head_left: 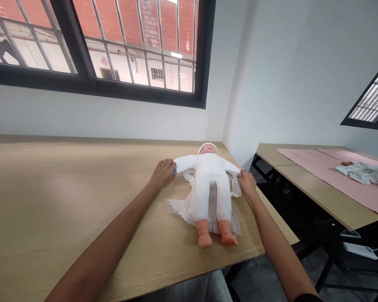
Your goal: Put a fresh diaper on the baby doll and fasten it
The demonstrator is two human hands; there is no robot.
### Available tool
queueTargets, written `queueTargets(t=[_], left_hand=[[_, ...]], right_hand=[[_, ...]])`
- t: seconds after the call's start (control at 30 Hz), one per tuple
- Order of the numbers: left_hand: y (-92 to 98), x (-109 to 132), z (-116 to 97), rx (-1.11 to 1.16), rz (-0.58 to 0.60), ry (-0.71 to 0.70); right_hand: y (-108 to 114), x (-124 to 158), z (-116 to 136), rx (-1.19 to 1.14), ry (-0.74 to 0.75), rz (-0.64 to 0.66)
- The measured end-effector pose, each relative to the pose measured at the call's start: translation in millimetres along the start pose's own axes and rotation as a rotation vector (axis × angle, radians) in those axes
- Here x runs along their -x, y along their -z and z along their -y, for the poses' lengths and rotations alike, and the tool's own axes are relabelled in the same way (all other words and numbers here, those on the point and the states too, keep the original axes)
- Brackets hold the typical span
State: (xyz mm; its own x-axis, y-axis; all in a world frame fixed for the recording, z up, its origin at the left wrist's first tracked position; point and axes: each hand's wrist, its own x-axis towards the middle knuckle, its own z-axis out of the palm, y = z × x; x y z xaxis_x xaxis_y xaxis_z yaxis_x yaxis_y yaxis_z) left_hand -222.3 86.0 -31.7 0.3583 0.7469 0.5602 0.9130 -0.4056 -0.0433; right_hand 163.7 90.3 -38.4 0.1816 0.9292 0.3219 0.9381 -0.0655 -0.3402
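A baby doll (209, 188) lies on its back on the light wood table (82, 201), dressed in a white suit and white cap, with bare feet. Thin white gauze (179, 207) spreads beneath it. My left hand (162, 174) grips the end of the doll's outstretched sleeve, where a bit of blue shows. My right hand (247, 183) holds the other sleeve end, at the gauze edge. The doll's own hands are hidden.
A second table (327, 197) at right carries a pink cloth (330, 176) with a patterned garment (362, 173) on it. A white power bank (360, 251) lies low at right. A barred window (94, 46) and a white wall rise behind the table.
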Motion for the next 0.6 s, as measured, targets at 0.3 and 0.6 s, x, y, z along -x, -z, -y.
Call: queueTargets(t=[0.3, 0.6], left_hand=[[3.5, -3, -2, 0.064, 0.056, 0.0], [15.2, -17, 8, 0.479, 0.098, 0.365]], right_hand=[[6, 0, 5, 0.07, -0.041, 0.119], [3, -1, 4, 0.034, -0.042, 0.112]])
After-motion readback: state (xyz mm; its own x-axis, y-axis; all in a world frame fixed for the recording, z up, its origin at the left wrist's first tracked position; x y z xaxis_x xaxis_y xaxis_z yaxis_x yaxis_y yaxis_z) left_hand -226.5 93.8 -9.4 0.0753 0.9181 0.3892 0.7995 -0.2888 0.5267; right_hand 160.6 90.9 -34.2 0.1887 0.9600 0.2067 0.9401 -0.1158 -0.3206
